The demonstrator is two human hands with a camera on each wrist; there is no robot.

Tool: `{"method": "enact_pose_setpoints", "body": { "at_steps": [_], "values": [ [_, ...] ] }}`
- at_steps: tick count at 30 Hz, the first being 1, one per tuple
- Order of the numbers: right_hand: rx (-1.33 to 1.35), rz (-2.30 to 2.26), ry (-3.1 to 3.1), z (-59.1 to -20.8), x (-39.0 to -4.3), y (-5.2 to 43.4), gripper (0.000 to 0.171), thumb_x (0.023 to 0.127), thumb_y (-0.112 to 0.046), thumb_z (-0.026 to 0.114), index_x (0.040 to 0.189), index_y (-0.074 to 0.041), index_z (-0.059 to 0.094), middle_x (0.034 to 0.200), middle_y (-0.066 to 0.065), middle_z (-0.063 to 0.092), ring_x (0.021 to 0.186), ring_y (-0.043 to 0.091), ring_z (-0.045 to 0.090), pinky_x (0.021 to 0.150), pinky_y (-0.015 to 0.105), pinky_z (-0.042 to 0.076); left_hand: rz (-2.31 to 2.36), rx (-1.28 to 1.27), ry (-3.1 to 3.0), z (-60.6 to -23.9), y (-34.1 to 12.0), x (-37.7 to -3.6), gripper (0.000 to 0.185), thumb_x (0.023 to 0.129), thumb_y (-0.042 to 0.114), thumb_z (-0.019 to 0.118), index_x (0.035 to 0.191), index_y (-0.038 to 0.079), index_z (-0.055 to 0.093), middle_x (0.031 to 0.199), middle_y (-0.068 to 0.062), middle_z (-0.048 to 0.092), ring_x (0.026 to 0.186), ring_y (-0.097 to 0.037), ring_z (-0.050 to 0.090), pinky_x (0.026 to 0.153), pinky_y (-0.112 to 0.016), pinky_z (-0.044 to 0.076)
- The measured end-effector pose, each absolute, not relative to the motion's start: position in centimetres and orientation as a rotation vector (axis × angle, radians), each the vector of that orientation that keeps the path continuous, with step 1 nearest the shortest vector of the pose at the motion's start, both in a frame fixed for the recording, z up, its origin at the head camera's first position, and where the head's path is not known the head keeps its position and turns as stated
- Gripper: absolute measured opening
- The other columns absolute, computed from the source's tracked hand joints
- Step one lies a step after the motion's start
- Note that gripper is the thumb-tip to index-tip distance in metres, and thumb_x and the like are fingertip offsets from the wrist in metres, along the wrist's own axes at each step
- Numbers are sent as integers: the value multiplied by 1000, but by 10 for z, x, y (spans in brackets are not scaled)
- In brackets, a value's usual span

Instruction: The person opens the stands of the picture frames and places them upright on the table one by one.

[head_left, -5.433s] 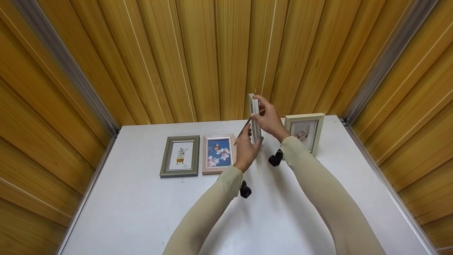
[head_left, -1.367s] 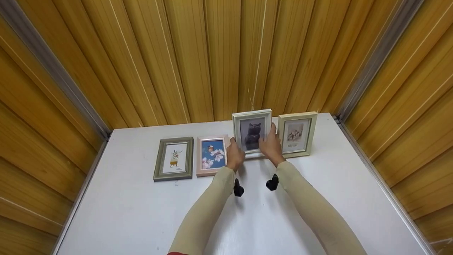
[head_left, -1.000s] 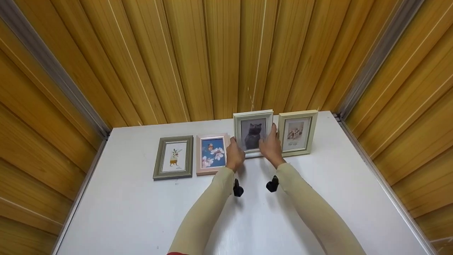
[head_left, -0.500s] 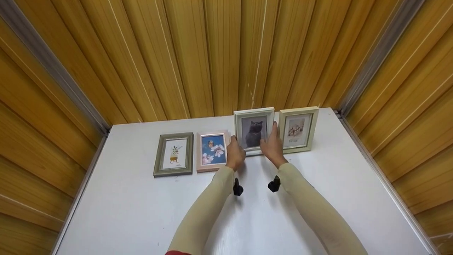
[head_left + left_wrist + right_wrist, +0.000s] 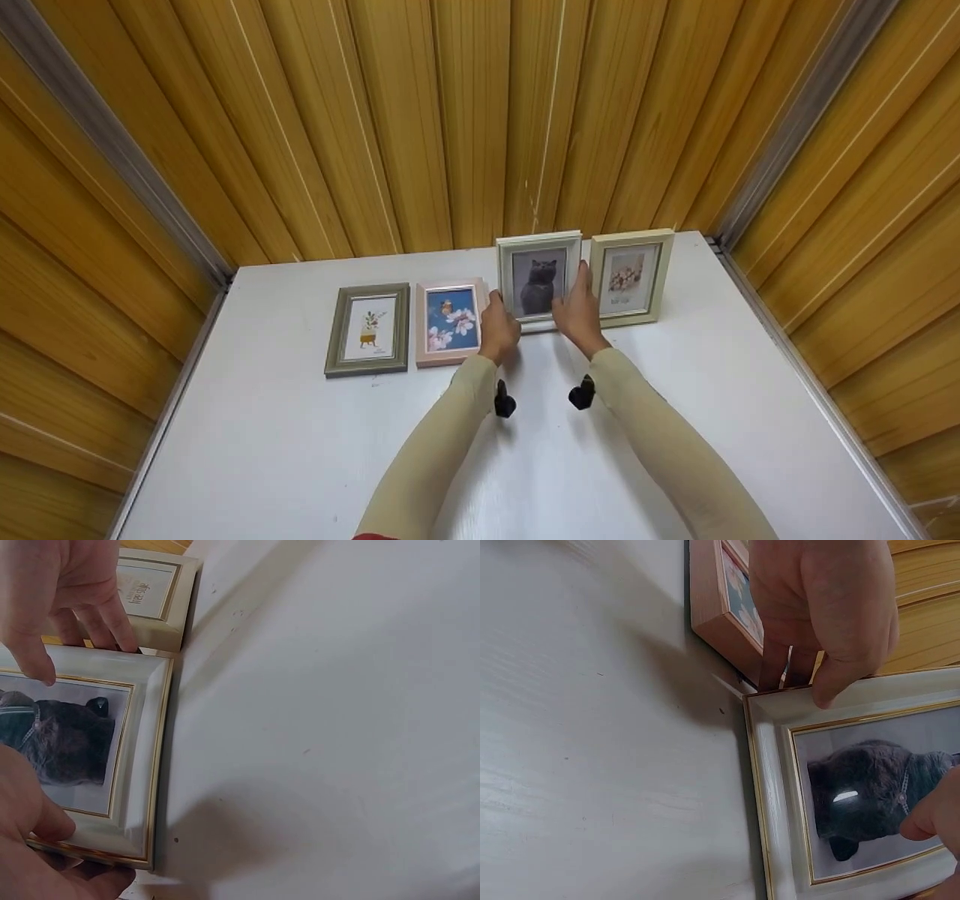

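A white picture frame [image 5: 538,241] with a photo of a grey cat stands upright at the back of the white table, facing me. My left hand [image 5: 498,330] holds its left edge; in the left wrist view, the thumb [image 5: 54,823] lies on the front and the fingers curl round the side. On the opposite edge is my right hand [image 5: 577,311], its thumb reaching over the front while the other fingers run along the side, partly hidden. Just right of that hand, a cream picture frame [image 5: 627,321] also stands upright.
Left of the hands lie a pink frame [image 5: 448,359] with a blossom picture and a green-grey frame [image 5: 366,370] with a plant picture. Behind the white table [image 5: 300,450] rises a wood-patterned wall [image 5: 465,135], with similar walls on both sides.
Several seconds ago, both hands held the cat frame raised and edge-on; now it stands facing me beside the cream frame. Over the last second, hands and frame have hardly moved.
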State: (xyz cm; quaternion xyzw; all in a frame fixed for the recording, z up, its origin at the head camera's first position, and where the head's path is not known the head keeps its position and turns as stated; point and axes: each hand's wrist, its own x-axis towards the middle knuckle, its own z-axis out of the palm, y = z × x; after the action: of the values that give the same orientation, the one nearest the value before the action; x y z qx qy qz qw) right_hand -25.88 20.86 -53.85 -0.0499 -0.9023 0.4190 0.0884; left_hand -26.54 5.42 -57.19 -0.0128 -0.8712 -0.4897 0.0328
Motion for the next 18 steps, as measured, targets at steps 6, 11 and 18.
{"method": "enact_pose_setpoints", "body": {
  "at_steps": [6, 11, 18],
  "values": [
    [-162, 1225, -2712, -530, -258, 209, 88, 97, -5, 58, 162, 2, -1, 116, 33, 58, 65, 26, 50, 65, 45, 44, -1514, -51, -2707, -566, 52, -267, 52, 95, -8, 48, 146, -7, 41, 124, -32, 64, 114, -37, 65, 98, -47, 52],
    [-158, 1221, -2732, -518, -253, 209, 90, 97, -6, 60, 163, 0, -3, 134, 36, 55, 77, 36, 59, 69, 50, 47, -1506, -74, -2731, -560, 44, -265, 57, 101, 2, 54, 154, -7, 34, 141, -30, 56, 130, -38, 57, 108, -47, 46],
    [-113, 1217, -2733, -508, -246, 209, 89, 99, -9, 61, 163, 0, -1, 146, 37, 47, 111, 49, 61, 90, 59, 49, -1480, -150, -2725, -549, 25, -261, 66, 103, 20, 61, 156, -7, 32, 143, -29, 55, 131, -39, 56, 108, -49, 46]
  ]
}}
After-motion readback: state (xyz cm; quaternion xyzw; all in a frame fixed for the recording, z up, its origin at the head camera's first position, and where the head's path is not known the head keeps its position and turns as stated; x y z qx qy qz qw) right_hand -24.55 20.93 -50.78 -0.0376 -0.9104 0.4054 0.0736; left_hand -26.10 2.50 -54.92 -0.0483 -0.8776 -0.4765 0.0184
